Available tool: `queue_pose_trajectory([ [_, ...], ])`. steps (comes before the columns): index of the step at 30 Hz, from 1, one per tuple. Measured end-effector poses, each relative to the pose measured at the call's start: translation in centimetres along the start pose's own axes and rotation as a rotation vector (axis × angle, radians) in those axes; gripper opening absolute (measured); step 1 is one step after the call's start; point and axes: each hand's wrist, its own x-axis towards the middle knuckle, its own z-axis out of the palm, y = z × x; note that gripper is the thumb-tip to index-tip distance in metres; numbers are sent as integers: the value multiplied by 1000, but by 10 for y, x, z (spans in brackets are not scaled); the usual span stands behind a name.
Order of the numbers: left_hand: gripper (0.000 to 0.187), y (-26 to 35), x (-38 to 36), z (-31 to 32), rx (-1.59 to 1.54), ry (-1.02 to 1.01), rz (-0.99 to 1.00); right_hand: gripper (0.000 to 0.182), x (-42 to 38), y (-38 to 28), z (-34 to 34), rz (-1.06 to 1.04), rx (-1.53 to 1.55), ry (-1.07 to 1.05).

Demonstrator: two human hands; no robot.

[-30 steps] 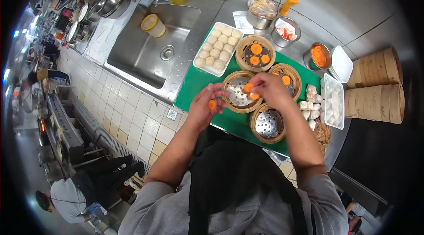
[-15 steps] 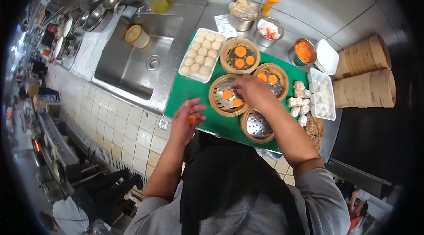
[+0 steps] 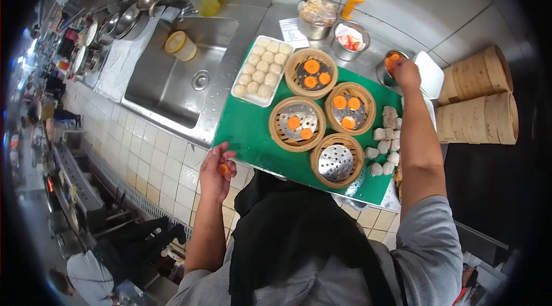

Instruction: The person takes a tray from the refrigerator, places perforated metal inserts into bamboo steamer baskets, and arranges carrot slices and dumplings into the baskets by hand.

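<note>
My left hand (image 3: pixel 217 175) is curled around an orange carrot slice (image 3: pixel 223 169) left of the green board (image 3: pixel 244 128). My right hand (image 3: pixel 405 71) reaches into the metal container of carrot slices (image 3: pixel 393 61); its fingertips are partly hidden there. On the board are bamboo steamers with perforated metal plates. The upper steamer (image 3: pixel 290 79) and the right steamer (image 3: pixel 371 112) hold three carrot slices each. In the left steamer (image 3: pixel 278 128) lie two slices. The lower steamer (image 3: pixel 357 162) shows only its bare plate.
A tray of round white dough balls (image 3: pixel 265 70) stands at the board's upper left. White pieces (image 3: pixel 384 146) lie at its right. Stacked bamboo steamers (image 3: pixel 477 119) stand far right. A sink (image 3: pixel 167 93) with a tub (image 3: pixel 183 47) is left. Another person (image 3: pixel 89 277) is lower left.
My right hand has moved from the steamers to the carrot container. The right steamer's third slice is now visible. My left hand has moved down and left with its slice.
</note>
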Motion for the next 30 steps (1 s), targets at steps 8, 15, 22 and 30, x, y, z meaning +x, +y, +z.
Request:
queue_pose_trajectory([
  [8, 36, 3, -5, 8, -1, -18, 1, 25, 5, -2, 2, -23, -32, -35],
  [15, 23, -6, 8, 21, 652, -108, 178, 19, -35, -67, -43, 29, 500, 70],
  [22, 26, -7, 42, 111, 1482, -488, 769, 13, -155, -199, -34, -369, 508, -479],
  [30, 34, -7, 57, 129, 1909, -632, 604, 11, -184, -204, -10, -671, 499, -66],
])
